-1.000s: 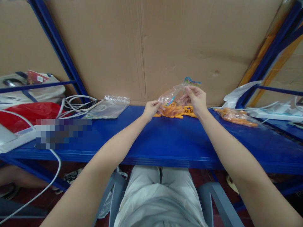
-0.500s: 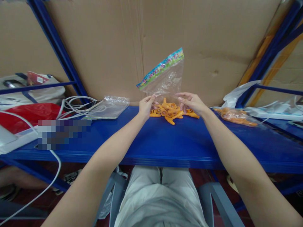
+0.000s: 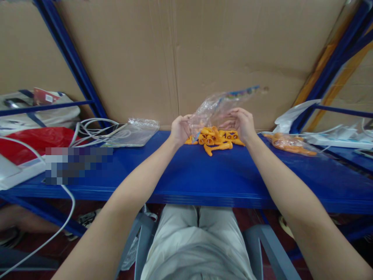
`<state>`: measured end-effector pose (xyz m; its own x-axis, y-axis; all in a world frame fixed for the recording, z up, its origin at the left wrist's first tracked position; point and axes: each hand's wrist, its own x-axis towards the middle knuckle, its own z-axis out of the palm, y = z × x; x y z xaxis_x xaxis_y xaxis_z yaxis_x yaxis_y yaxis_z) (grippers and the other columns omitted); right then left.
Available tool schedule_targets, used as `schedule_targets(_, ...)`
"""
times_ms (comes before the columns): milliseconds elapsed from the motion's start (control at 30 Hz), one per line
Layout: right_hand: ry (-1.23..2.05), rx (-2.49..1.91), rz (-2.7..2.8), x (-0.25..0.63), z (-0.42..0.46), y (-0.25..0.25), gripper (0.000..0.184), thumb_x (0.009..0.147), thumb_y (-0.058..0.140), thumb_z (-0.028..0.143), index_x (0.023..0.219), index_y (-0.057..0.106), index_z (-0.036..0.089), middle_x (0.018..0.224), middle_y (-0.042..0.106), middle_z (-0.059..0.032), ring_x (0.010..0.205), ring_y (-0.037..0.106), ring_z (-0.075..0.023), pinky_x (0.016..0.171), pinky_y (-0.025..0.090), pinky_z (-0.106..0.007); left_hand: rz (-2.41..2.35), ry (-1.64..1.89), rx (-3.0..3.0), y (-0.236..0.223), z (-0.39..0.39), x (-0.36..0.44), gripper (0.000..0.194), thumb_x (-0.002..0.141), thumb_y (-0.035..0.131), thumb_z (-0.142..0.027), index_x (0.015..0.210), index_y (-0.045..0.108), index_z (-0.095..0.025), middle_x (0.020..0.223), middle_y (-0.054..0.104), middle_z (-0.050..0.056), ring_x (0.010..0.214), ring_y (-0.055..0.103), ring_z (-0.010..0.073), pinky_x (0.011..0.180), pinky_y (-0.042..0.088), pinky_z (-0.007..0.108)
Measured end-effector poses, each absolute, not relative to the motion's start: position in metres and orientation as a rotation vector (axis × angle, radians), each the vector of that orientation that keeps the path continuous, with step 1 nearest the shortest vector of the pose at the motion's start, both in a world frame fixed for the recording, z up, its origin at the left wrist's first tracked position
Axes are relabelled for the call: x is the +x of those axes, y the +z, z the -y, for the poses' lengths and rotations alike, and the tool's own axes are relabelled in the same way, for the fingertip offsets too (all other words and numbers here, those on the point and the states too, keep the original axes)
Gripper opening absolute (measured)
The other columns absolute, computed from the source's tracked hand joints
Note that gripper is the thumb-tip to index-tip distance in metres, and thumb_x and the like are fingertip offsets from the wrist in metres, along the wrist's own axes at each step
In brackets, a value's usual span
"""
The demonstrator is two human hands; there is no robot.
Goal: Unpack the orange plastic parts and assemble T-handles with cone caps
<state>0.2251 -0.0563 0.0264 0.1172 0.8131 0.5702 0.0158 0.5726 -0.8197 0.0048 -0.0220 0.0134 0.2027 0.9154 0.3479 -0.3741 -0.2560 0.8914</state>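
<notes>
A clear plastic bag [image 3: 208, 107] with a colourful printed strip is in the air above the blue table, tilted and blurred by motion. My left hand [image 3: 181, 129] is closed on its left side. Close to the bag's right side, my right hand [image 3: 241, 123] has its fingers apart, partly behind the film; they touch or nearly touch it. Beneath the bag lies a pile of orange plastic pieces [image 3: 214, 137], several with round hollow ends. One longer orange piece [image 3: 218, 147] rests at the front of the pile.
To the right lies a filled clear bag of orange pieces [image 3: 291, 144]. On the left are a flat plastic bag [image 3: 136, 132], white cables [image 3: 96, 126] and a red bag [image 3: 43, 142]. Cardboard [image 3: 131, 58] stands behind the blue table [image 3: 204, 179], between blue posts.
The bag has swung from upright to tilted, its printed strip going down and to the right. My right hand has shifted slightly right. The front orange piece has turned a little.
</notes>
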Motion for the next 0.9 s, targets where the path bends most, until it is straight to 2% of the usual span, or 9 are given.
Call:
schedule_targets(133, 0.614, -0.802, 1.301, 0.228, 0.049, 0.022, 0.03, 0.08, 0.071, 0.049, 0.071, 0.06, 0.023, 0.067, 0.069, 0.0001, 0.06, 0.071, -0.0176, 0.048, 0.052, -0.024, -0.638, 1.363, 1.263, 0.011, 0.018, 0.008, 0.032, 0.092, 0.06, -0.045, 0.103, 0.07, -0.017, 0.089, 0.076, 0.006, 0.079, 0.075, 0.0218, 0.063, 0.058, 0.03)
schedule_targets(300, 0.525, -0.839, 1.336, 0.225, 0.04, 0.013, 0.035, 0.073, 0.08, 0.049, 0.062, 0.059, 0.023, 0.061, 0.065, 0.0008, 0.062, 0.067, -0.0167, 0.054, 0.053, -0.026, -0.692, 1.345, 1.211, 0.008, 0.023, 0.011, 0.025, 0.089, 0.07, -0.027, 0.111, 0.061, -0.02, 0.093, 0.076, 0.003, 0.062, 0.069, 0.0128, 0.056, 0.052, 0.023)
schedule_targets(433, 0.441, -0.854, 1.38, 0.224, 0.037, 0.01, 0.038, 0.071, 0.081, 0.049, 0.055, 0.058, 0.023, 0.057, 0.062, 0.0012, 0.058, 0.061, -0.0146, 0.055, 0.051, -0.027, -0.697, 1.307, 1.187, 0.008, 0.021, 0.009, 0.032, 0.086, 0.074, -0.023, 0.115, 0.061, -0.02, 0.097, 0.077, 0.005, 0.062, 0.069, 0.0121, 0.058, 0.054, 0.023)
schedule_targets(667, 0.325, -0.821, 1.378, 0.223, 0.045, 0.019, 0.042, 0.075, 0.078, 0.053, 0.056, 0.057, 0.023, 0.061, 0.064, -0.0005, 0.067, 0.065, -0.0169, 0.064, 0.054, -0.03, -0.614, 1.314, 1.23, 0.004, 0.012, 0.007, 0.026, 0.085, 0.074, -0.024, 0.11, 0.068, -0.017, 0.103, 0.077, 0.008, 0.076, 0.073, 0.015, 0.073, 0.059, 0.028)
schedule_targets(800, 0.288, -0.766, 1.327, 0.222, 0.046, 0.022, 0.039, 0.08, 0.074, 0.052, 0.06, 0.057, 0.023, 0.067, 0.067, -0.0018, 0.074, 0.068, -0.0175, 0.069, 0.055, -0.031, -0.649, 1.355, 1.236, 0.005, 0.013, 0.007, 0.024, 0.088, 0.071, -0.021, 0.112, 0.068, -0.018, 0.105, 0.077, 0.007, 0.072, 0.072, 0.0138, 0.067, 0.058, 0.027)
schedule_targets(900, 0.285, -0.764, 1.307, 0.224, 0.042, 0.02, 0.038, 0.081, 0.074, 0.052, 0.062, 0.057, 0.023, 0.068, 0.067, -0.0017, 0.073, 0.067, -0.0166, 0.069, 0.055, -0.031, -0.723, 1.419, 1.223, 0.006, 0.015, 0.007, 0.02, 0.091, 0.069, -0.025, 0.11, 0.067, -0.018, 0.102, 0.077, 0.006, 0.065, 0.069, 0.0115, 0.061, 0.056, 0.024)
